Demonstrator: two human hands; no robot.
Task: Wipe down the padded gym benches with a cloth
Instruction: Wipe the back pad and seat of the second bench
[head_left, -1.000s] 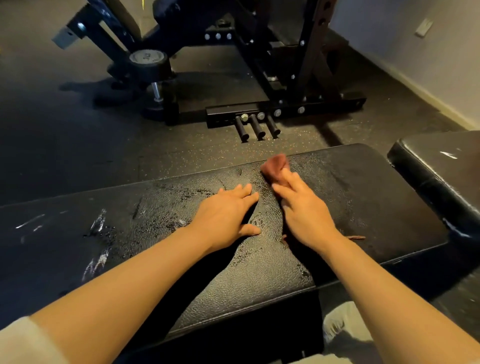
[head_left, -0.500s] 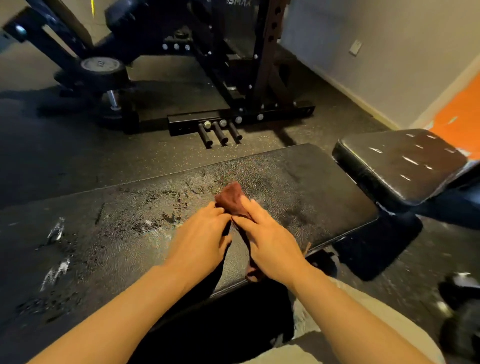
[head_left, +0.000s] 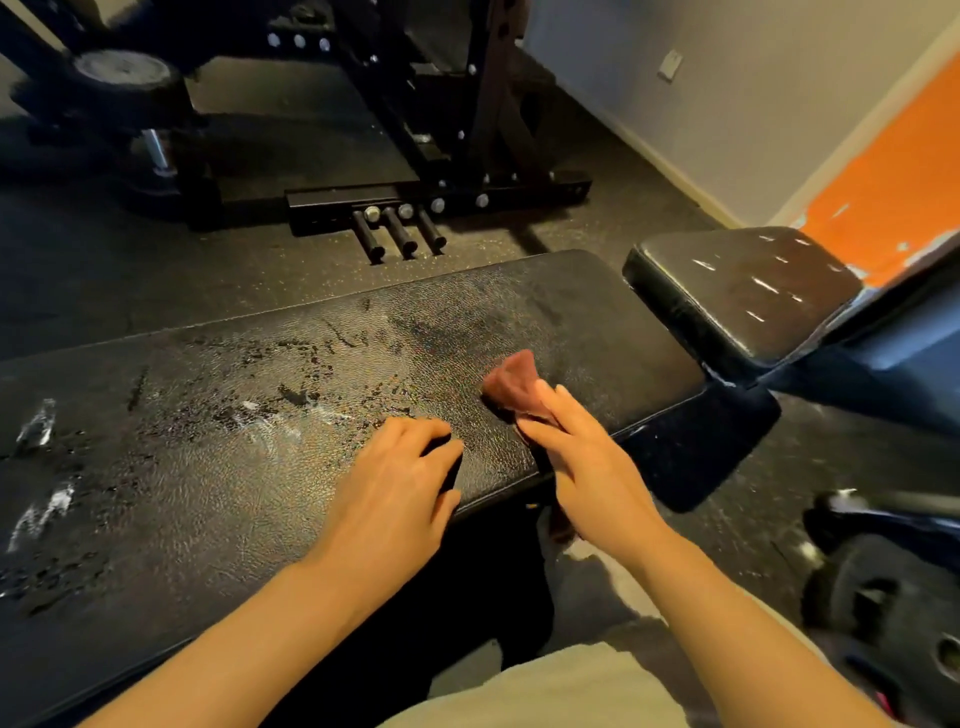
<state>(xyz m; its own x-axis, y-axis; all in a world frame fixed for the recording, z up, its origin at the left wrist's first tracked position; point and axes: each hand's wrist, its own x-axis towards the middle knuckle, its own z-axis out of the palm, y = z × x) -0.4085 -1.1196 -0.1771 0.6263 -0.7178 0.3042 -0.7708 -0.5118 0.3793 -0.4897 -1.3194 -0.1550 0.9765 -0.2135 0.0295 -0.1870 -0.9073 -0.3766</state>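
Note:
A long black padded bench (head_left: 218, 499) stretches across the view, its top streaked with wet patches and white marks. A small reddish-brown cloth (head_left: 511, 384) lies near the bench's right end. My right hand (head_left: 587, 467) presses flat on it with straight fingers, and the cloth's near end hangs off the bench edge below my wrist. My left hand (head_left: 387, 499) rests on the pad just left of it, fingers slightly bent, holding nothing. A second black pad (head_left: 737, 296) stands angled at the right.
A black rack frame (head_left: 441, 192) with three short pegs stands on the rubber floor beyond the bench. A weight plate on a bar (head_left: 122, 78) sits at the far left. Dark weights (head_left: 883, 587) lie at the lower right. The wall has an orange panel (head_left: 893, 176).
My right hand has slid the cloth rightwards along the pad, away from my left hand. The two hands, together half a second ago, are now apart. The camera has turned right.

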